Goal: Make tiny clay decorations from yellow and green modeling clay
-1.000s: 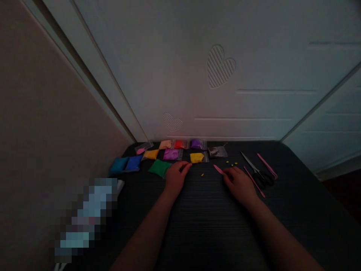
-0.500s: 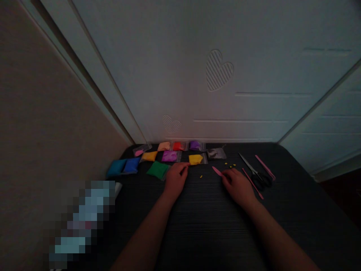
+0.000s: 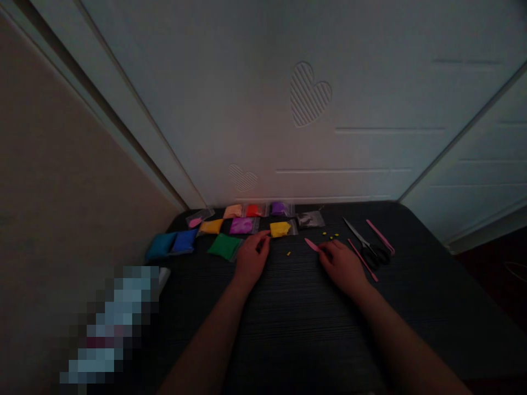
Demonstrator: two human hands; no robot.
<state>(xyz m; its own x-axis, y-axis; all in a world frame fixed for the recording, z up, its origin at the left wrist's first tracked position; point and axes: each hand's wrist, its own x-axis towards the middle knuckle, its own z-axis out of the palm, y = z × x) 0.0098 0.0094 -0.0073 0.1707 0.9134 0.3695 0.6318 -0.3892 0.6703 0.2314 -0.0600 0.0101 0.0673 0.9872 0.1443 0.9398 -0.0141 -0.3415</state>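
- My right hand pinches a slim pink plastic blade.
- My left hand curls; contents, I can't tell.
- Small yellow lumps already lie grouped, another apart.

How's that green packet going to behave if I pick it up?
The green packet likely squashes a little, its plastic looking thin around a plump filling. The clear edge would probably flop. Lying flat, it seems unlikely to roll.

I can read 0 words, brands, numbers or signs anywhere before me. At the near left, the panel is blurred into blocks, so I cannot tell whether it bears print. On the far white surface I see 2 striped hearts, no lettering.
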